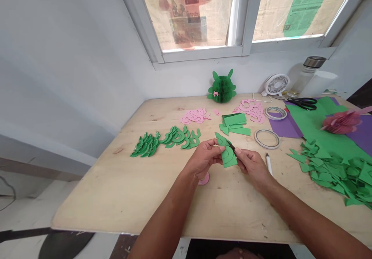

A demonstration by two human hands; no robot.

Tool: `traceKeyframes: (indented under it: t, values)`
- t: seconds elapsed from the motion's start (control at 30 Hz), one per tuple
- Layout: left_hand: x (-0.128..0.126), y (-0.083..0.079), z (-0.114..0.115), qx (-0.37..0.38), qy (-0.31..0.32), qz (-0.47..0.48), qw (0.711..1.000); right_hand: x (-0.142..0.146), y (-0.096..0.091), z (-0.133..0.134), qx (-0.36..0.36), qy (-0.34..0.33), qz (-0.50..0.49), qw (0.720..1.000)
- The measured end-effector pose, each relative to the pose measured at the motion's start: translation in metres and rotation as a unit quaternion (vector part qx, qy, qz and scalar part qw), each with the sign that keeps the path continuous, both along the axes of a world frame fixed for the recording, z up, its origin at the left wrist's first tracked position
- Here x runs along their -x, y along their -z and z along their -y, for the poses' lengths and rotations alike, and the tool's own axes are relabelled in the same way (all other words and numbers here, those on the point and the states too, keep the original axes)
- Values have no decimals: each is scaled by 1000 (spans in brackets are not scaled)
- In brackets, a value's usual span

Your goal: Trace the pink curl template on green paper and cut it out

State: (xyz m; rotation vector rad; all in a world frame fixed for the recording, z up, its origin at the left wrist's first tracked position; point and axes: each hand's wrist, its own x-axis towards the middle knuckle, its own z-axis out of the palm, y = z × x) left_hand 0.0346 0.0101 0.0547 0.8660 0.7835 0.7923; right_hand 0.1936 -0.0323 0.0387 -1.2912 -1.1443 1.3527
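Both hands meet above the wooden table [122, 189]. My left hand [203, 158] pinches the left edge of a folded green paper piece [227, 153] with curved lines drawn on it. My right hand [252, 164] is closed at the piece's right edge, with a thin dark tool showing between its fingers and the paper; I cannot make out what it is. A white pen [269, 163] lies just right of the right hand. A small pink paper bit [205, 179] lies under the left wrist.
Cut green curved shapes [165, 139] lie left. Pink cutouts [194, 115], folded green strips [235, 123], two tape rolls [266, 138], a green paper cactus [222, 89], a fan [276, 84], scissors [303, 103], green scraps [334, 170] and a pink paper ball [341, 121] lie beyond and right.
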Motion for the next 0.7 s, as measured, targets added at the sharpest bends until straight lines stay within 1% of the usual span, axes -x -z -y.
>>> traceKeyframes:
  t: [0.17, 0.47, 0.6, 0.7]
  values:
    - [0, 0, 2, -10, 18, 8, 1000, 0, 0, 0, -4, 3, -3, 1000]
    - [-1, 1, 3, -23, 17, 17, 999, -4, 12, -3, -15, 6, -1, 1000]
    - [-3, 3, 3, -15, 13, 10, 1000, -3, 8, -3, -26, 13, -8, 1000]
    - [-4, 4, 3, -17, 1, 6, 1000, -2, 5, -2, -20, 15, -18, 1000]
